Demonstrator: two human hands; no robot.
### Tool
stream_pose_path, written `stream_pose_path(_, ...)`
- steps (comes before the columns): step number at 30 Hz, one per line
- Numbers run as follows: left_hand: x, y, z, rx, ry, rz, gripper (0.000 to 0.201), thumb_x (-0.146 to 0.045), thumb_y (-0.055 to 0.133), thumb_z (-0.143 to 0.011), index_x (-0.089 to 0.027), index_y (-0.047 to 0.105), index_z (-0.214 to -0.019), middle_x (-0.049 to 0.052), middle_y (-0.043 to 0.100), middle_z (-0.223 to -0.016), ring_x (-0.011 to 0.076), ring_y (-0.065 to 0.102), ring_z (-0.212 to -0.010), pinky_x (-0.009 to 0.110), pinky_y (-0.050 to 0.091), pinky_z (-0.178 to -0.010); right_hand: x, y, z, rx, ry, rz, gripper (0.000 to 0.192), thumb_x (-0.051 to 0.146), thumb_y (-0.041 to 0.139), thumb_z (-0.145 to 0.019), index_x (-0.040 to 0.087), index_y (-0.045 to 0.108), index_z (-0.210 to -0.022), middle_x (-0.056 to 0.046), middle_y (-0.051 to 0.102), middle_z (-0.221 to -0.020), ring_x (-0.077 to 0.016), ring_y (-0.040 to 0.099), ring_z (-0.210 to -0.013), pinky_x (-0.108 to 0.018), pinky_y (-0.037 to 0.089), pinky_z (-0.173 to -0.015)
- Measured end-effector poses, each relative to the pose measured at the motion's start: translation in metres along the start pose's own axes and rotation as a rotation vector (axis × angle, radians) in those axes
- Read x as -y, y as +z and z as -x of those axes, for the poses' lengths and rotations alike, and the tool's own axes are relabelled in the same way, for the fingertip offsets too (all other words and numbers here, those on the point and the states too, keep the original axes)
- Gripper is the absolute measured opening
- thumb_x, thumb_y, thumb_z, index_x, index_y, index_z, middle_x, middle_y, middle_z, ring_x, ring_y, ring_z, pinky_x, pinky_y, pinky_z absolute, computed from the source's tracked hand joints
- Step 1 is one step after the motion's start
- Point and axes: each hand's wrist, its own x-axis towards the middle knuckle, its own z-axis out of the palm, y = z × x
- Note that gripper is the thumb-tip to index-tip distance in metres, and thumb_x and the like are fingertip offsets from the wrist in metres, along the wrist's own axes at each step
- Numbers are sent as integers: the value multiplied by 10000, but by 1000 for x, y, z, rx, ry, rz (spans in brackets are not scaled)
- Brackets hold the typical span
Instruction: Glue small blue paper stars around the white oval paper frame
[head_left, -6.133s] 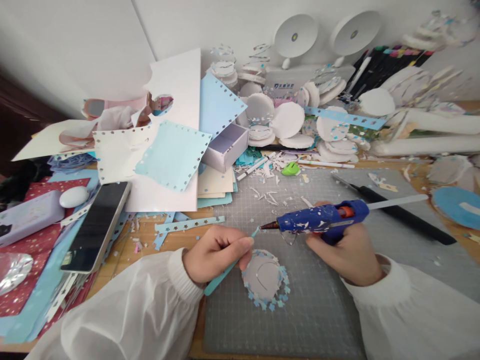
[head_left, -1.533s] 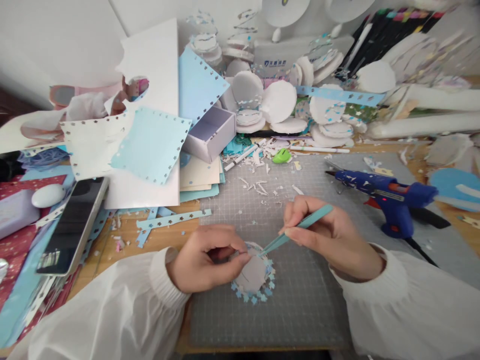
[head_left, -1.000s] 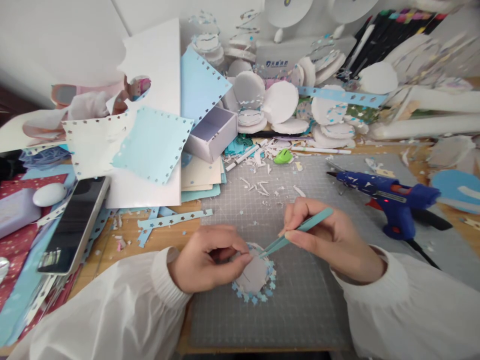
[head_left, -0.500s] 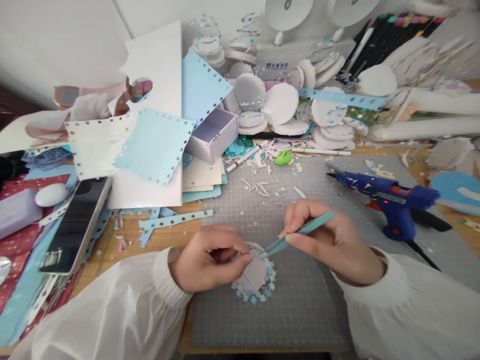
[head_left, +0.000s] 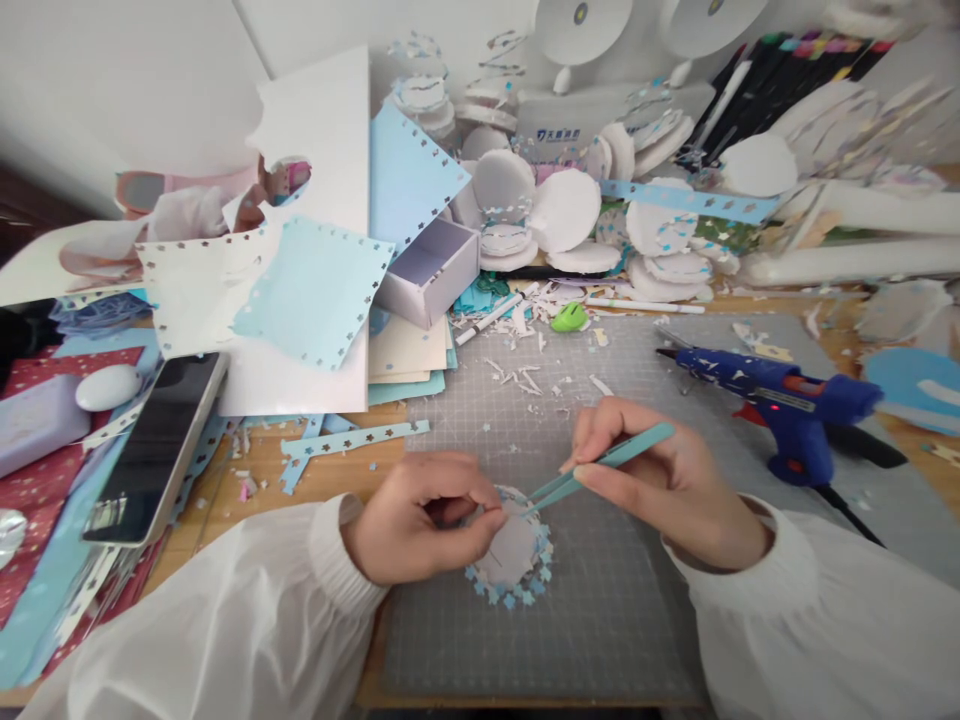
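A round white disc [head_left: 511,552] lies on the grey cutting mat, its lower and right rim set with small blue stars [head_left: 516,598]. My right hand [head_left: 643,476] grips teal tweezers [head_left: 628,449] between thumb and fingers, their tips over the disc's upper part. My left hand [head_left: 431,520] is closed in a pinch at the disc's upper left, close to the tweezer tips. What its fingertips hold is too small to make out. The left fingers hide part of the disc.
At the right a blue hot glue gun [head_left: 780,390] lies on the cutting mat [head_left: 600,630], its cord trailing forward. Paper scraps, a green punch [head_left: 569,318] and a lilac box [head_left: 439,280] lie behind. A phone [head_left: 157,450] rests at left; white discs [head_left: 566,208] stand along the back.
Both hands keep nearly the same pose over the disc. The whole view has shifted very slightly.
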Motion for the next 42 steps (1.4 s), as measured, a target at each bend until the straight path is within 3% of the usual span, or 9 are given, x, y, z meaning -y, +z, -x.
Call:
stream_pose_path(25,0,-1,0,12,-5,-13,138,-87,580,-764,-71,643,-642,-53,337,-479,64,322,-453,197,290,-449,-3,-1,0,30,-7,-4,80,232,610,-816,220,535,-789,0,524,-743,-134,536,-689,-266,441,-615)
stream_pose_path(36,-1,-1,-1,2,1,-11,138,-98,585,-764,-115,620,-632,-62,319,-466,69,322,-448,196,291,-444,-2,3,-4,-68,225,21,222,359,655,-770,185,533,-706,22,475,-634,-85,422,-540,-213,358,-477)
stream_pose_path(42,0,0,-1,6,4,-18,147,-99,584,-760,-121,613,-617,-58,330,-466,70,320,-447,200,287,-443,-3,6,-7,-97,223,37,240,393,662,-756,191,545,-699,24,481,-614,-88,445,-517,-216,382,-456)
